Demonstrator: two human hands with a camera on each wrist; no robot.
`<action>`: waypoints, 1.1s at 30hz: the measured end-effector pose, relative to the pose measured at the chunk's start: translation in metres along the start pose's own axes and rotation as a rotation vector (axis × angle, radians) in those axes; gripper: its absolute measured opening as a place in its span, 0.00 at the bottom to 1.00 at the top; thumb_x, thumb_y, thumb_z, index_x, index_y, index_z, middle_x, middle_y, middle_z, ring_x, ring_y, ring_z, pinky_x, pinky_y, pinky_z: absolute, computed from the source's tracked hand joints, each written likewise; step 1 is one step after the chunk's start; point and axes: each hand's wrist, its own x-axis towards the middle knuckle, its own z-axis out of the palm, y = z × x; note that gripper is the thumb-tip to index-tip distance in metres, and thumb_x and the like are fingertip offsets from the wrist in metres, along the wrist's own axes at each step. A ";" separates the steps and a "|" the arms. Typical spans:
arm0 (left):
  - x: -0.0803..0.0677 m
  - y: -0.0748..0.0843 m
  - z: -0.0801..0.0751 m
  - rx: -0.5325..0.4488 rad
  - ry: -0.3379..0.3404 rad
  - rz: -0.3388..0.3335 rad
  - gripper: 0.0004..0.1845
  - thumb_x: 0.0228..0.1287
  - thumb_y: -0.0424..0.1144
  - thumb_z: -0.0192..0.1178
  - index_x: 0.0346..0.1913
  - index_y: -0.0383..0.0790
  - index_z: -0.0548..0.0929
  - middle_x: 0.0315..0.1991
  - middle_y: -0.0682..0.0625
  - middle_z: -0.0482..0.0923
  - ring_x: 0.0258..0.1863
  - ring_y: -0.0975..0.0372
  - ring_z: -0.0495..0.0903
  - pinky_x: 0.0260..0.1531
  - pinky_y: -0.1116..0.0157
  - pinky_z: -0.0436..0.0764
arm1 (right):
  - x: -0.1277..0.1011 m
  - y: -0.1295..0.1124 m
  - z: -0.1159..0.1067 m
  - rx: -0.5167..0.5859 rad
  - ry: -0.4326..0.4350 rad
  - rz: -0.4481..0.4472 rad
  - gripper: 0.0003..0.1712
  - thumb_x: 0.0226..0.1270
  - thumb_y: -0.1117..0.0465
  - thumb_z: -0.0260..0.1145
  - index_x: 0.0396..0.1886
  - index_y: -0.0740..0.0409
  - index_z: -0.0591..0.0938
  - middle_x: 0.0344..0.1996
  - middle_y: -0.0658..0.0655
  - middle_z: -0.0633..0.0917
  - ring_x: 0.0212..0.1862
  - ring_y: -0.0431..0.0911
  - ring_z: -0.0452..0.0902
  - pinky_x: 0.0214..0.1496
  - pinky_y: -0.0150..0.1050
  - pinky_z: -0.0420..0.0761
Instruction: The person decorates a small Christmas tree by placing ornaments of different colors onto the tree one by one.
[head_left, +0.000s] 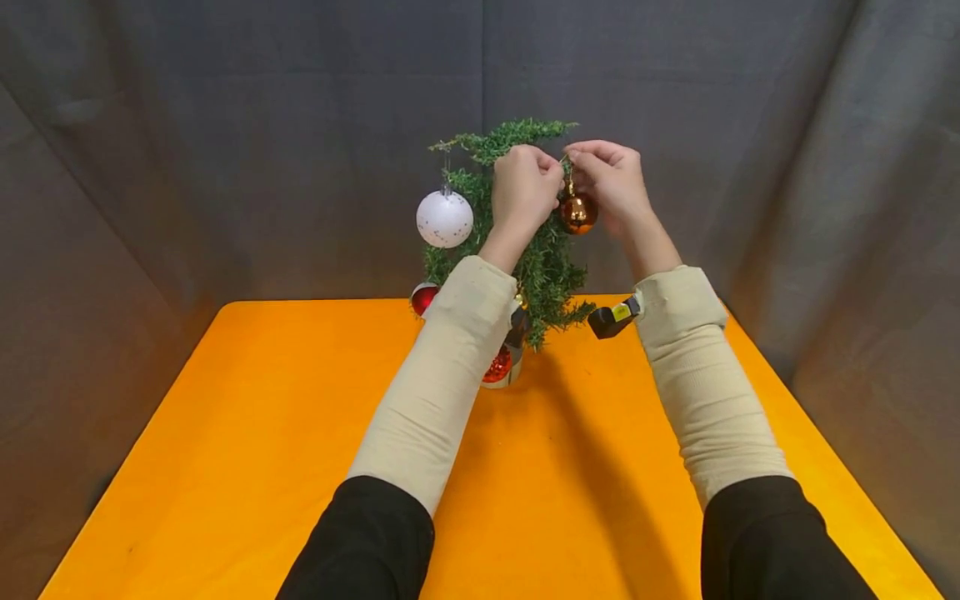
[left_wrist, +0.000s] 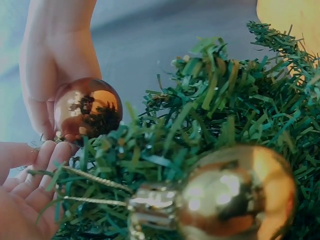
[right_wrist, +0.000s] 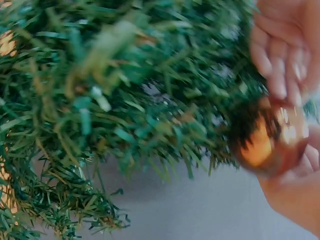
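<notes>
A shiny copper bauble [head_left: 579, 214] hangs by a thin gold string at the right side of a small artificial Christmas tree [head_left: 551, 267]. My right hand [head_left: 617, 179] pinches that string above the bauble with thumb and fingertips. Close beside it, my left hand [head_left: 525, 190] has its fingers curled at the tip of a green branch, gripping it; exactly what lies between the fingertips is partly hidden. In the left wrist view the copper bauble [left_wrist: 89, 107] sits just under the right palm, near the branch tip. The right wrist view shows the bauble [right_wrist: 270, 137] blurred against the foliage.
A white speckled bauble [head_left: 444, 219] hangs on the tree's left, with a red and white one [head_left: 423, 297] lower down. A red glittery bauble [head_left: 498, 365] shows by the base. Close to the left wrist camera hangs a gold bauble [left_wrist: 240, 195]. The tree stands on an orange table [head_left: 300, 392] before grey curtains.
</notes>
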 end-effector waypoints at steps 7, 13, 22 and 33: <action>0.000 -0.001 0.002 0.023 -0.025 -0.009 0.13 0.62 0.35 0.51 0.24 0.39 0.83 0.19 0.51 0.78 0.15 0.66 0.76 0.13 0.71 0.71 | 0.001 -0.001 -0.011 -0.003 -0.107 0.189 0.11 0.63 0.70 0.56 0.26 0.61 0.83 0.21 0.54 0.80 0.21 0.42 0.73 0.24 0.31 0.75; -0.001 -0.003 0.001 0.019 0.004 -0.021 0.13 0.62 0.35 0.52 0.22 0.39 0.82 0.18 0.52 0.78 0.15 0.66 0.76 0.13 0.71 0.70 | 0.000 0.004 -0.005 -0.085 -0.070 0.135 0.13 0.62 0.72 0.57 0.22 0.57 0.83 0.21 0.52 0.82 0.23 0.40 0.76 0.26 0.29 0.76; -0.005 -0.007 -0.001 0.050 0.034 -0.022 0.13 0.61 0.36 0.53 0.21 0.39 0.82 0.16 0.52 0.77 0.14 0.65 0.75 0.10 0.71 0.66 | -0.005 0.005 -0.007 -0.146 -0.057 0.115 0.13 0.60 0.72 0.58 0.21 0.57 0.83 0.21 0.51 0.82 0.25 0.40 0.76 0.29 0.28 0.76; -0.009 -0.013 0.000 0.069 0.043 0.028 0.08 0.61 0.37 0.54 0.38 0.38 0.82 0.32 0.49 0.80 0.25 0.65 0.77 0.20 0.71 0.73 | -0.008 0.011 -0.012 -0.186 -0.120 0.102 0.09 0.59 0.69 0.61 0.25 0.56 0.85 0.24 0.51 0.84 0.27 0.41 0.78 0.32 0.30 0.77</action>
